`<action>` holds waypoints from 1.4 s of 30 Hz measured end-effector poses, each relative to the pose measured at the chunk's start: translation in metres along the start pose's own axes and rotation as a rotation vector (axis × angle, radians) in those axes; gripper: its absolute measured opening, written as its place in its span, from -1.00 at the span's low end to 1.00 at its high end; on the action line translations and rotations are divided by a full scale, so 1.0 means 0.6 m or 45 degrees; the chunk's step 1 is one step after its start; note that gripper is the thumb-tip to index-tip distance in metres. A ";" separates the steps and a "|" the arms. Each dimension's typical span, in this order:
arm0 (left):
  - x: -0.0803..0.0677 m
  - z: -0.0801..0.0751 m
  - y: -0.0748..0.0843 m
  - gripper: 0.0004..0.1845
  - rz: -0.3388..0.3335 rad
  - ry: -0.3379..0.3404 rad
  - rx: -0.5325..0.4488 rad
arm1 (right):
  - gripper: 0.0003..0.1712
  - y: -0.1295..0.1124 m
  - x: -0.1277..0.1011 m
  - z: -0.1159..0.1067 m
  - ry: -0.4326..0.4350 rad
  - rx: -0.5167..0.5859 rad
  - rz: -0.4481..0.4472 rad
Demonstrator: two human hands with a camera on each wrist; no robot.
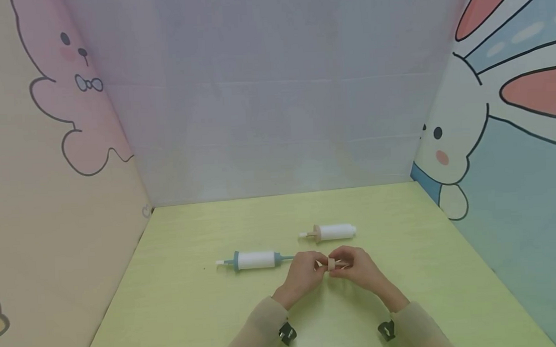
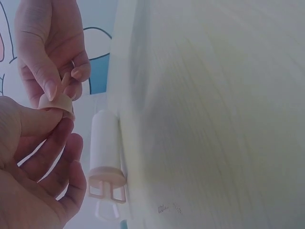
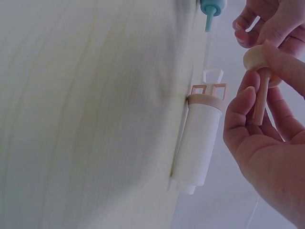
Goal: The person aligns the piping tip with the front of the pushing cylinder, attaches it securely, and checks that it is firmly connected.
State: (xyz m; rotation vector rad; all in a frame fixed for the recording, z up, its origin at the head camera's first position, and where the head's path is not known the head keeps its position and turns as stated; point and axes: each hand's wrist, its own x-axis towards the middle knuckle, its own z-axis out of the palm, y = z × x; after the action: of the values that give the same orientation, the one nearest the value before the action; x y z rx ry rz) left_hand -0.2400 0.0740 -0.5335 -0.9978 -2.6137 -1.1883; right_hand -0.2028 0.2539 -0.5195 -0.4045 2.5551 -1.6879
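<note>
A peach nozzle cap (image 1: 331, 264) with a thin tube (image 3: 260, 100) is between both hands, just above the table. My left hand (image 1: 304, 272) pinches the cap's rim between thumb and index finger. On the other side, my right hand (image 1: 362, 269) grips the cap with its thumb and fingertips. The tube points back toward the right palm. Behind the hands lies a white syringe-like barrel (image 1: 337, 232) with a peach collar and handle. Left of the hands lies a second white barrel (image 1: 256, 260) with teal fittings; its teal nozzle reaches close to the left hand.
The yellow-green table (image 1: 181, 312) has a pale curtain (image 1: 274, 91) along its back edge. Printed cartoon walls stand at the left (image 1: 85, 125) and right (image 1: 516, 194). Small black clips (image 1: 287, 333) are on both sleeves.
</note>
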 end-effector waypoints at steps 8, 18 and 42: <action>0.004 0.006 -0.002 -0.90 0.006 0.003 0.008 | -0.65 -0.043 -0.007 0.000 0.003 -0.058 0.051; 0.010 0.013 -0.002 -0.89 -0.001 -0.030 0.006 | -0.65 -0.030 -0.009 -0.003 -0.009 -0.045 0.054; 0.028 0.018 -0.005 -0.89 0.033 -0.122 -0.036 | -0.67 0.019 -0.005 -0.019 0.023 -0.099 0.080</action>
State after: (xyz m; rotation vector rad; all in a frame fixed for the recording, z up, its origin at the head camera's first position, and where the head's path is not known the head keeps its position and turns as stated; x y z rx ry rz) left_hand -0.2533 0.0890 -0.5369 -1.1167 -2.6541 -1.2045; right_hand -0.2040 0.2687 -0.5255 -0.3108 2.6237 -1.5829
